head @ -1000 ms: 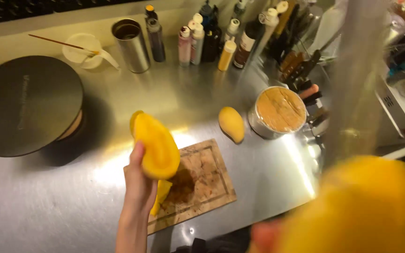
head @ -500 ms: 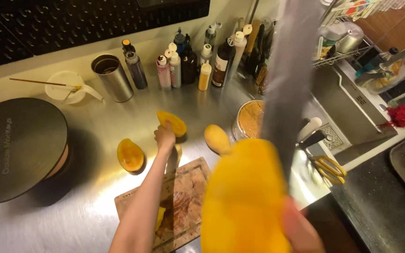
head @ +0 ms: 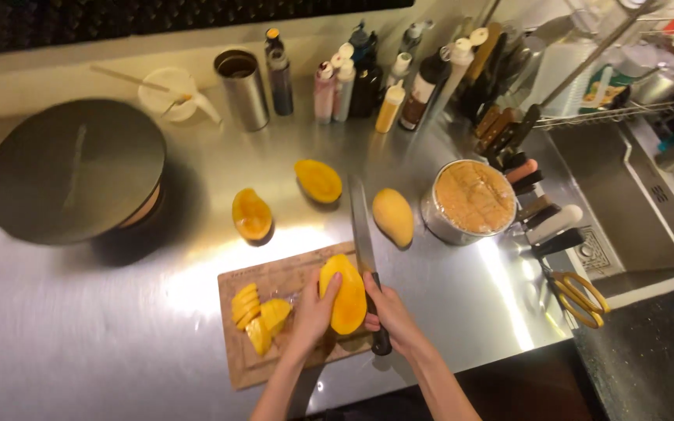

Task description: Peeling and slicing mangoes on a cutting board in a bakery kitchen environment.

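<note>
Head view: both hands are seen low in the middle, over a wooden cutting board (head: pixel 243 366) on a steel counter (head: pixel 79 343).
Left hand (head: pixel 313 312): curled partly closed around a mango piece (head: pixel 346 295), which is held upright on the board, thumb at its near side.
Right hand (head: pixel 388 316): closed tight on the dark handle of a long knife (head: pixel 362 234); the blade is laid along the right edge of the mango piece, pointing away.
Board, left part: mango slices (head: pixel 257 316) are fanned beside the left hand.
Counter beyond the board: two mango halves, one (head: pixel 252 214) to the left and one (head: pixel 318 181) further back, are set apart; a whole mango (head: pixel 393 217) is lying just right of the blade.
Right side: a round tub of tan paste (head: pixel 473 199) is covered with clear film; yellow-handled scissors (head: pixel 579 295) are lying near the edge.
Left side: a round dark griddle (head: pixel 72 168) is standing well apart.
Back wall: squeeze bottles (head: pixel 352 82) in pink, white, dark and yellow are lined up beside a steel cup (head: pixel 242 87); their labels are too small to be made out.
</note>
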